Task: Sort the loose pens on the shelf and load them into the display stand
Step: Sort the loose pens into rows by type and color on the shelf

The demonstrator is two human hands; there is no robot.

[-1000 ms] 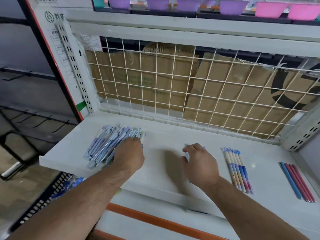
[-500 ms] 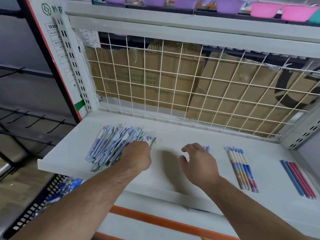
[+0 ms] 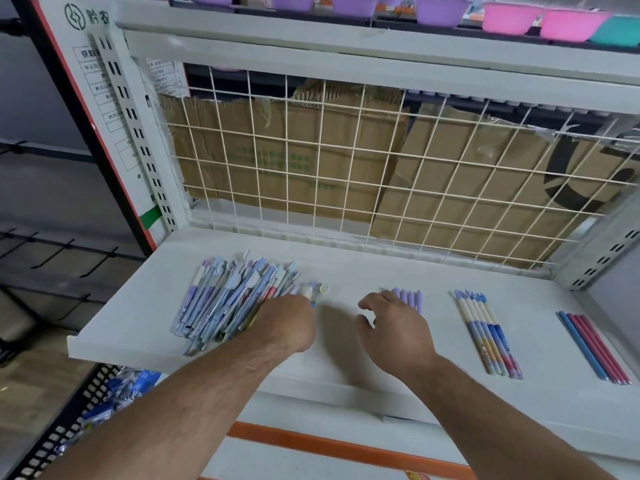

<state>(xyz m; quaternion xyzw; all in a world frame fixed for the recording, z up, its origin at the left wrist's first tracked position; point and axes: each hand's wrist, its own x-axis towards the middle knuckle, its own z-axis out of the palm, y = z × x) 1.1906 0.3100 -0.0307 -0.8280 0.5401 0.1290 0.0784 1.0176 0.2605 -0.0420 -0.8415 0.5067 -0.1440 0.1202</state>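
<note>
Ok, status from my end. Left hand point(image 3: 289, 323) is down on the right edge of the loose pen pile point(image 3: 225, 299), with the back of the hand to the camera. Its fingers are bent over the pens and hidden, so I can't tell whether it grips any or only presses. A few stray pens point(image 3: 313, 291) poke out just beyond it on the far side.

Right hand point(image 3: 394, 327) sits palm down near shelf centre, apart from the left. Fingers are loosely bent, the thumb is spread off to the side, and I see nothing gripped. Its far fingertips are over the purple-capped pens point(image 3: 410, 297), a short side-by-side row with caps toward the back and lower ends hidden under the hand. I can't confirm contact.

All pens are on the white shelf point(image 3: 138, 323). The pile is on the left half, with pens slanted, roughly parallel and overlapping. Right of the hands is a neat row of gradient pens point(image 3: 488, 336), touching each other. Well right of that, near the upright, is a row of blue and pink pens point(image 3: 594, 348).

Behind the shelf is a wire grid point(image 3: 346, 168) with flattened cardboard point(image 3: 294, 161) behind it. Purple, pink and teal bowls point(image 3: 509, 17) sit on the level above. A black basket point(image 3: 69, 431) with blue packets is at lower left, below the shelf.
</note>
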